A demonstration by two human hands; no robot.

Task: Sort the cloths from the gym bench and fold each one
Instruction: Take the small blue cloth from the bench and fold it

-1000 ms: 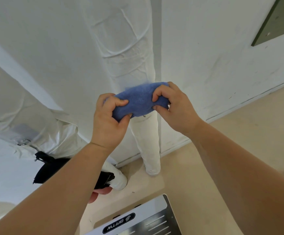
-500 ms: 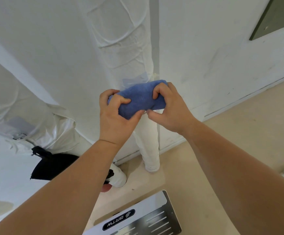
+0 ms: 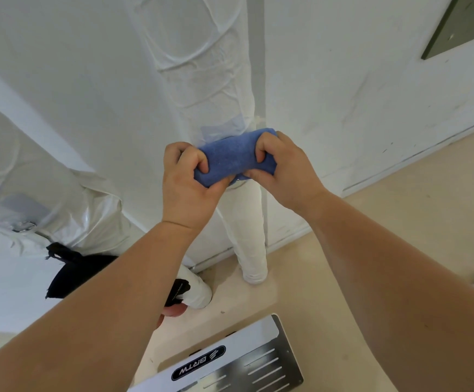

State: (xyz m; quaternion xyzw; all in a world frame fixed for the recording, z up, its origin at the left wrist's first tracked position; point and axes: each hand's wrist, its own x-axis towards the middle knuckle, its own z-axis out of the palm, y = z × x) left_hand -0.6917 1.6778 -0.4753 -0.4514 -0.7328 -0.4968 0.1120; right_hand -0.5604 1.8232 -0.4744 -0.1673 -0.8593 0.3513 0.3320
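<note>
Blue cloth [image 3: 234,158], bunched into a thick roll, is being held in mid-air just above frame centre: the left hand [image 3: 186,183] is clenching its nine o'clock end, the right hand [image 3: 282,166] is pinching its three o'clock end.

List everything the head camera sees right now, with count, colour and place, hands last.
blue cloth: 1, blue, bunched between both hands, centre, held in the air.
wrapped pipe: 1, white, upright against the wall behind the cloth.
wrapped bundle: 1, white plastic-covered, left.
black fabric: 1, black, lower left, partly behind the left forearm.
metal plate: 1, white and silver with a black logo, bottom centre.
floor: beige, right and bottom.
left hand: gripping the cloth's left end.
right hand: gripping the cloth's right end.
</note>
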